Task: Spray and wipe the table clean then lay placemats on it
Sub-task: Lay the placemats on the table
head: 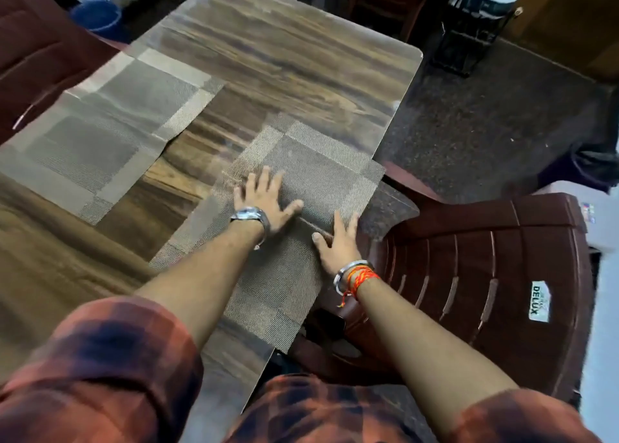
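Head view: left hand and right hand press the near placemat, fingers spread flat.

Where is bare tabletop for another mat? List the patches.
Far end of the table, beyond both mats. Near-left corner, this side of the left placemat. A narrow strip between the mats. Crowded: right placemat, under left hand and right hand.
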Tool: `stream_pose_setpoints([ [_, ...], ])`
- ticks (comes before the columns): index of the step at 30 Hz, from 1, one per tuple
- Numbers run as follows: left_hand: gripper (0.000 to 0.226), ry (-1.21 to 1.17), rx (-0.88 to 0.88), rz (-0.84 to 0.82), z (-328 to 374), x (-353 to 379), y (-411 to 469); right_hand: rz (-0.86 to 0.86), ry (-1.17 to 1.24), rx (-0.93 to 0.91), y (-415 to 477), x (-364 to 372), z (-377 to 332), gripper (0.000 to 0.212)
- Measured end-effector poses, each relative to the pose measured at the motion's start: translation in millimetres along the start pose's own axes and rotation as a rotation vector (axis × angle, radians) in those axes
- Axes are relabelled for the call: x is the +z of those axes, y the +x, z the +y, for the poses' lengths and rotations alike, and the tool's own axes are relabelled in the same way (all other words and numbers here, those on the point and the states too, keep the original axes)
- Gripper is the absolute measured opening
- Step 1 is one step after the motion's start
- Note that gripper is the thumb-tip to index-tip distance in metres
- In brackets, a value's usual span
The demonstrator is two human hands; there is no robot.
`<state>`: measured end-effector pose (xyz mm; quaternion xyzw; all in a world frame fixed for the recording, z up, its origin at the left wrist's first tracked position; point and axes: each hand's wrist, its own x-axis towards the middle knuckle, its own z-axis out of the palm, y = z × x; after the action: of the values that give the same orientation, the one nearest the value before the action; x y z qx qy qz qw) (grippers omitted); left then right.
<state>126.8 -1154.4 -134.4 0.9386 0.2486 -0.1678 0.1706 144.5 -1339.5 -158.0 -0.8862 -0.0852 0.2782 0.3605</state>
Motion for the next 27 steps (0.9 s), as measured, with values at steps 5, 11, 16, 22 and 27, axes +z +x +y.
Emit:
stream_pose_setpoints([
  [5, 0.086, 0.039, -0.002, -0.104, 19.9, 32.2, -3.3, 0.050, -0.338, -0.068, 4.9, 4.8, 4.2, 0.063],
  [11, 0.095, 0.059, -0.067, -0.061, 9.3, 35.0, 10.7, 0.041, -0.483, -0.097, 19.1, 10.5, 6.2, 0.059],
  [16, 0.099, 0.039, -0.092, 0.016, 8.0, 37.0, 21.9, 0.052, -0.566, -0.146, 36.1, 4.0, 4.4, 0.060],
  [22, 0.105, 0.034, -0.086, 0.028, 8.4, 33.2, 27.4, 0.054, -0.540, -0.154, 43.9, 5.5, 3.7, 0.061],
  [27, 0.105, 0.067, -0.076, 0.043, 7.4, 33.0, 28.3, 0.083, -0.581, -0.137, 42.8, 9.8, 2.4, 0.062],
])
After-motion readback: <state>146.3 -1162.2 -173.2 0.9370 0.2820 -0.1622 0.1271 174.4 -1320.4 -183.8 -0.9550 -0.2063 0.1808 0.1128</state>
